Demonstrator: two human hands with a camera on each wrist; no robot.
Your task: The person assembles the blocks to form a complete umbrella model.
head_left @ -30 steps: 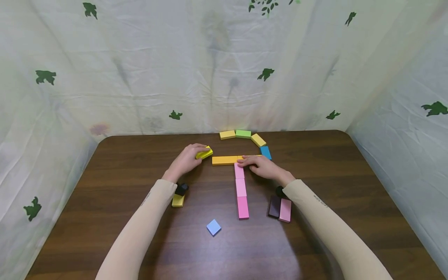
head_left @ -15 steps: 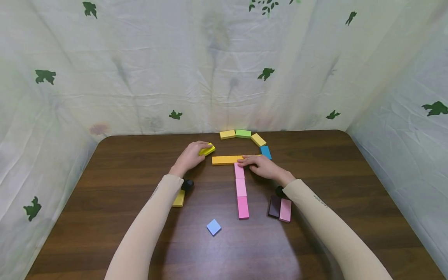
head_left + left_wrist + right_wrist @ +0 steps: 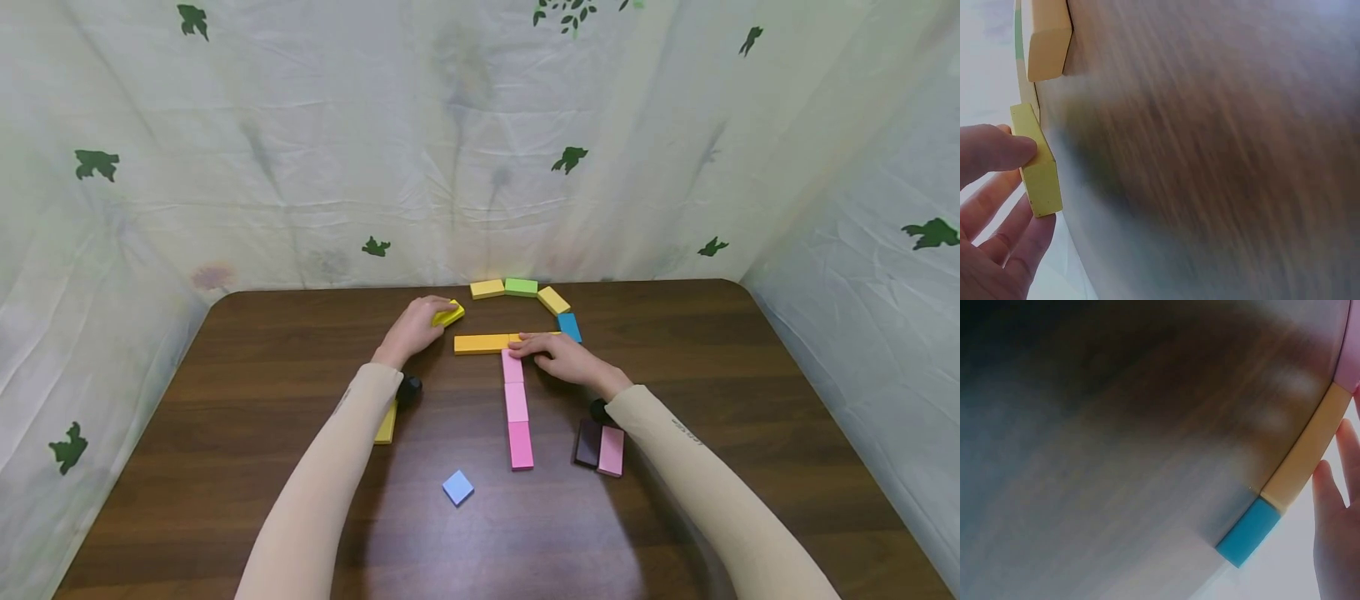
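Observation:
My left hand (image 3: 416, 327) pinches a bright yellow block (image 3: 448, 313) left of the arc, close to the far end of the orange row. In the left wrist view the thumb lies on one face of this yellow block (image 3: 1040, 169), other fingers behind it. My right hand (image 3: 564, 358) rests with extended fingers on the right part of the orange blocks (image 3: 482, 344), partly hiding them. The right wrist view shows its fingertips at the side of an orange block (image 3: 1310, 447), between a pink block (image 3: 1350, 359) and a blue block (image 3: 1249, 532).
An arc of a pale yellow block (image 3: 487, 288), green block (image 3: 521, 287), another yellow block (image 3: 554, 300) and blue block (image 3: 569, 327) curves behind. Pink blocks (image 3: 516, 402) run toward me. A light blue square (image 3: 458, 488), dark block (image 3: 588, 442) and pink block (image 3: 611, 451) lie nearer.
My left hand has moved right and away from me with the yellow block, toward the arc's left end. The right hand and the laid blocks have stayed put.

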